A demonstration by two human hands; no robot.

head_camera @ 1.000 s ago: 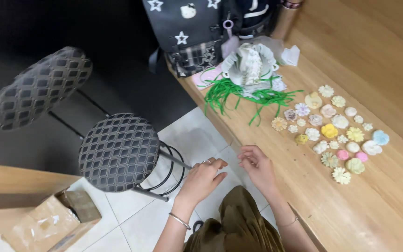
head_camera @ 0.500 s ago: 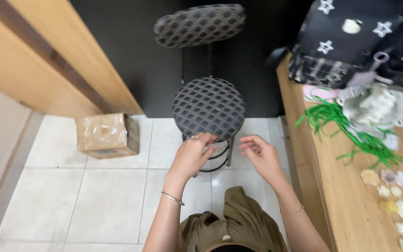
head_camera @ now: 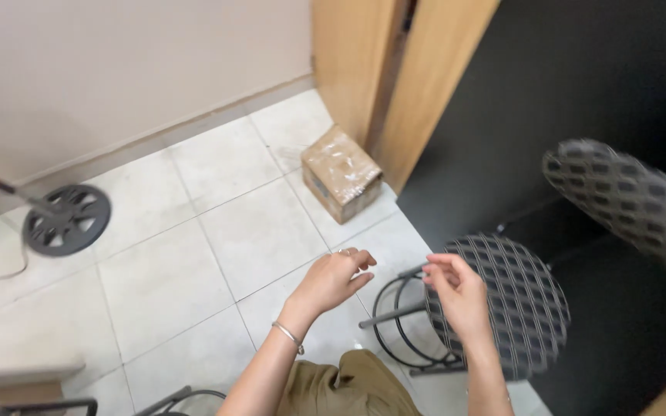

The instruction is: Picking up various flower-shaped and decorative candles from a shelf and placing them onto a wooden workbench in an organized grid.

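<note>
Both hands hang in mid-air above the white tiled floor [head_camera: 194, 254], close together but not touching. The left hand [head_camera: 333, 279] is loosely curled, fingers bent inward with thumb and forefinger nearly meeting; whether anything thin sits between them cannot be told. A slim bracelet [head_camera: 290, 337] circles that wrist. The right hand [head_camera: 456, 291] sits at 3 o'clock of the left, fingers pinched lightly together at the tips, with nothing clearly visible in the pinch. Directly under and past the right hand, at its 4 o'clock, stands a round stool [head_camera: 510, 308] with a dark lattice-patterned seat and black metal ring legs; its near rim lies just beside the right palm. A second patterned cushion [head_camera: 626, 204] sits at 2 o'clock, against the black wall. At 12 o'clock of the left hand a taped cardboard box [head_camera: 342, 173] rests on the tiles, hard by the foot of a wooden panel [head_camera: 395, 85]. Far off at 9 o'clock stands a fan base [head_camera: 67, 219] (round, dark, spoked), with open tile between it and the hands.
</note>
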